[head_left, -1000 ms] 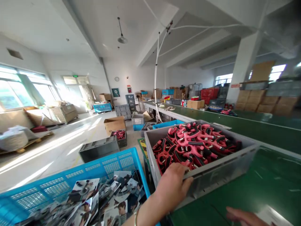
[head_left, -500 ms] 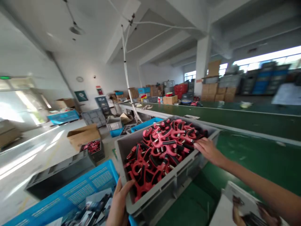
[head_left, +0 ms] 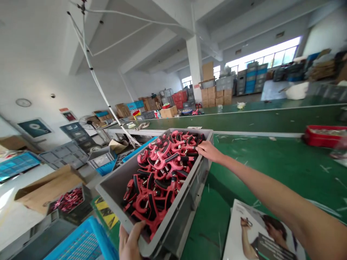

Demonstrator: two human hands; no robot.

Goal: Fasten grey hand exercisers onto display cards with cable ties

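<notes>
While left hand (head_left: 130, 242) grips near rim of grey crate (head_left: 181, 213), right hand (head_left: 209, 151) grips far rim; red-black parts (head_left: 159, 180) inside

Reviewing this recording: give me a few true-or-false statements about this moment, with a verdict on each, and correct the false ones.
The left hand holds the near end of the grey plastic crate. True.

The crate is full of red-and-black grip exercisers. True.

The right hand hangs well away from the crate. False: it reaches over the crate's far edge, at the exercisers.

The red tray sits on the floor. False: it sits on the green workbench, off to the right.

A printed sheet showing a person lies on the workbench below the right arm. True.
</notes>
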